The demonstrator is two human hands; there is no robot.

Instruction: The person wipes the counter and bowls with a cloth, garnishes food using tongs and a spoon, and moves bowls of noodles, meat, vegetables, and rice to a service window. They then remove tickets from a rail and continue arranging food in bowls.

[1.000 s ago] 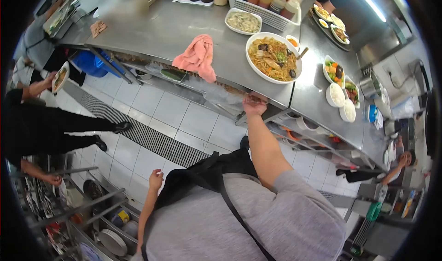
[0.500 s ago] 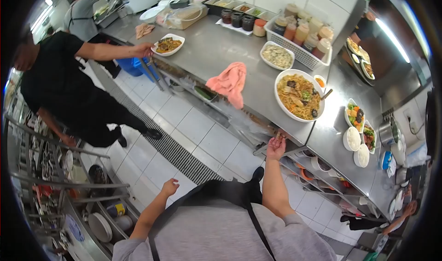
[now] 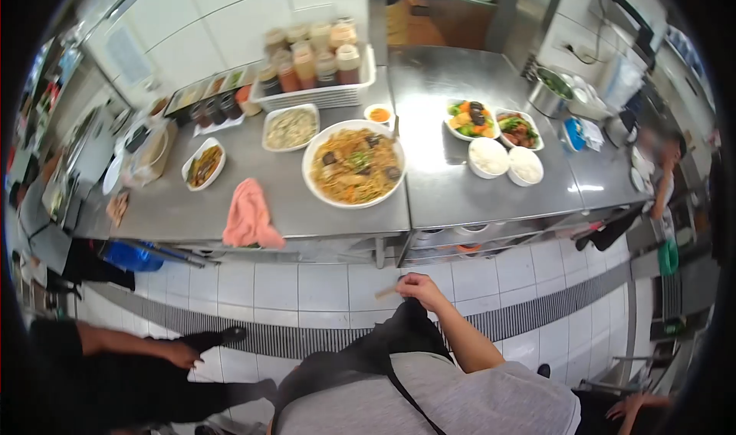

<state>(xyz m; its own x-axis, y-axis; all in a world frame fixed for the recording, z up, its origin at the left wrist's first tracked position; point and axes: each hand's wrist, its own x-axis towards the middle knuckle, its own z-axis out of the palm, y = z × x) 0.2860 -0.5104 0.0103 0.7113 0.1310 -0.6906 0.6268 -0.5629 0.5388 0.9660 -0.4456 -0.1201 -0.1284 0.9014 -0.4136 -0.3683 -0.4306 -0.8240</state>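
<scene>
My right hand [image 3: 420, 288] is closed in front of my apron, below the counter's front edge. From its fingertips sticks out a small flat tan strip [image 3: 386, 292], whose kind I cannot make out. My left hand is out of view. The counter [image 3: 337, 222] bears a large white bowl of noodles [image 3: 354, 164] with a utensil in it, closest to my right hand. Left of that bowl a crumpled pink cloth [image 3: 251, 214] hangs partly over the front edge.
A dish of pale food [image 3: 291, 128] and a basket of sauce bottles [image 3: 314, 96] stand behind the noodles. Rice bowls [image 3: 488, 158] and vegetable dishes [image 3: 471, 119] sit to the right. A co-worker in black [image 3: 130, 374] is close on the left, another person [image 3: 659, 174] at far right.
The view has swung to the right. My left hand has left the picture, and my right hand has drawn back from the counter edge. The co-worker's hand has let go of the small dish.
</scene>
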